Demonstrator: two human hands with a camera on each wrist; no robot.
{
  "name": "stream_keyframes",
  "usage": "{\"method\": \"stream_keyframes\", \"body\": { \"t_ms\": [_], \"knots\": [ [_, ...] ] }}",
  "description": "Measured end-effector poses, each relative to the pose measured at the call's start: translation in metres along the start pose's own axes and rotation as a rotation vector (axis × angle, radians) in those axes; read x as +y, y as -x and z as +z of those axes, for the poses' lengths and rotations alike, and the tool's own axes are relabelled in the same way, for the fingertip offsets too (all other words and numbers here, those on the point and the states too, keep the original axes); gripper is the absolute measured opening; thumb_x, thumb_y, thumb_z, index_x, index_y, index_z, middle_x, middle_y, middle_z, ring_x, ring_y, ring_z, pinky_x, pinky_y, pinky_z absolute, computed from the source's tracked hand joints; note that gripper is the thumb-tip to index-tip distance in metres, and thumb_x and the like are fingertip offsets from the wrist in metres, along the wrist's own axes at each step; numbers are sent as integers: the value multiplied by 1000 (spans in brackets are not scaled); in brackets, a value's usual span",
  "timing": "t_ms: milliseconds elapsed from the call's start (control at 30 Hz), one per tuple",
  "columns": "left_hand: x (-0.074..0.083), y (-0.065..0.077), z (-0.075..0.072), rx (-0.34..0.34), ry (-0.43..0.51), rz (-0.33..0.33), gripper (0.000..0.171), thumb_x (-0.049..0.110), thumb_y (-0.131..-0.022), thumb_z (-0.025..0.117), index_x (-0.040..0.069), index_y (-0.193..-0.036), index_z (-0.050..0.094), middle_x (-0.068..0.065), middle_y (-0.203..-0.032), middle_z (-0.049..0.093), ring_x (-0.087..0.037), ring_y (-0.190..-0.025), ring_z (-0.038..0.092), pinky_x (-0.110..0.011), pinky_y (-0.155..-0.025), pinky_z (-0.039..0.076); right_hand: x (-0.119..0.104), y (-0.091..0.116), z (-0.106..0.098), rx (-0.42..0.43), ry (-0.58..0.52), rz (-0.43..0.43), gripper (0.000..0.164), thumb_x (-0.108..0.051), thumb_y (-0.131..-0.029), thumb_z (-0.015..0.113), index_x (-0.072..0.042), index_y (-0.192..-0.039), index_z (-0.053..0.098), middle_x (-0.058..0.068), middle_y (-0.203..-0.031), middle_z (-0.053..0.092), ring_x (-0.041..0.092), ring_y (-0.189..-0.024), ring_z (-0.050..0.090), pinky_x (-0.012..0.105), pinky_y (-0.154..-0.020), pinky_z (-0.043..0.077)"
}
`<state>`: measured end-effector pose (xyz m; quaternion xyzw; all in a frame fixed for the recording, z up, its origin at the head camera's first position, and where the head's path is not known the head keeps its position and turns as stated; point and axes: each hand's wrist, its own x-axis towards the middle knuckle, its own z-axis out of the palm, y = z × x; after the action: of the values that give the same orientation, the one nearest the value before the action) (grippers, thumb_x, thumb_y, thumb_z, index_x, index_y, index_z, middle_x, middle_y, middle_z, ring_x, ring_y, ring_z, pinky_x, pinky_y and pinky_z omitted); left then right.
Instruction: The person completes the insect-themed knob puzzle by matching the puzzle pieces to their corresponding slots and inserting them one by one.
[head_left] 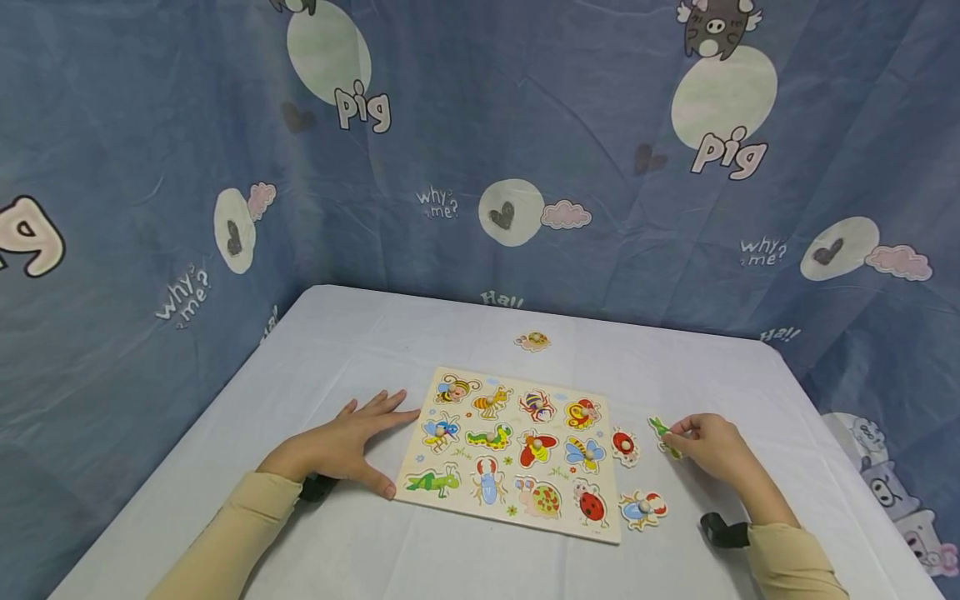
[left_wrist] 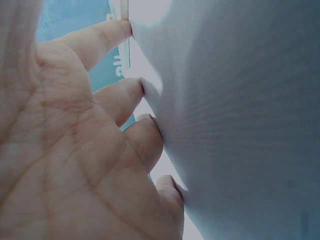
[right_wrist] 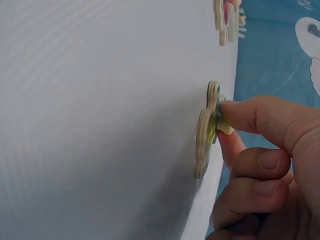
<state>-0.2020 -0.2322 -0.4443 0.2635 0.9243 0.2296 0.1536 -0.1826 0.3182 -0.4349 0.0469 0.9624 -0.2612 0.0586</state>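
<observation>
One right hand (head_left: 712, 450) pinching the pale round knob (right_wrist: 226, 125) of a flat green insect-shaped wooden piece (head_left: 657, 425), right of the light-wood insect-printed board (head_left: 487, 512). Left hand (head_left: 341, 442) spread at board's left edge. Likely pickup step; next calls for lifting, maybe turning. Long axis slants far-left to near-right; head end unclear.

Reads "pig" (head_left: 363, 108) twice, high on the blue curtain (head_left: 525, 108); says "why me?" (head_left: 437, 202) three times lower down. Shows "Ha!!" (head_left: 502, 299) just above the far edge of the white-covered table (head_left: 360, 350), and again near its far right corner.
</observation>
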Motion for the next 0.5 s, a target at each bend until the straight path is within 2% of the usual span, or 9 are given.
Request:
{"method": "stream_keyframes", "body": {
  "t_ms": [500],
  "knots": [
    [1, 1, 0, 1, 0, 6, 118, 68, -56, 87, 29, -156, 37, -8, -170, 13, -40, -157, 4, -73, -118, 1, -12, -3, -3, 25, -29, -44, 28, -27, -89, 70, -2, -102, 70, -1, -64, 47, 15, -60, 43, 26, -51, 33]
  ]
}}
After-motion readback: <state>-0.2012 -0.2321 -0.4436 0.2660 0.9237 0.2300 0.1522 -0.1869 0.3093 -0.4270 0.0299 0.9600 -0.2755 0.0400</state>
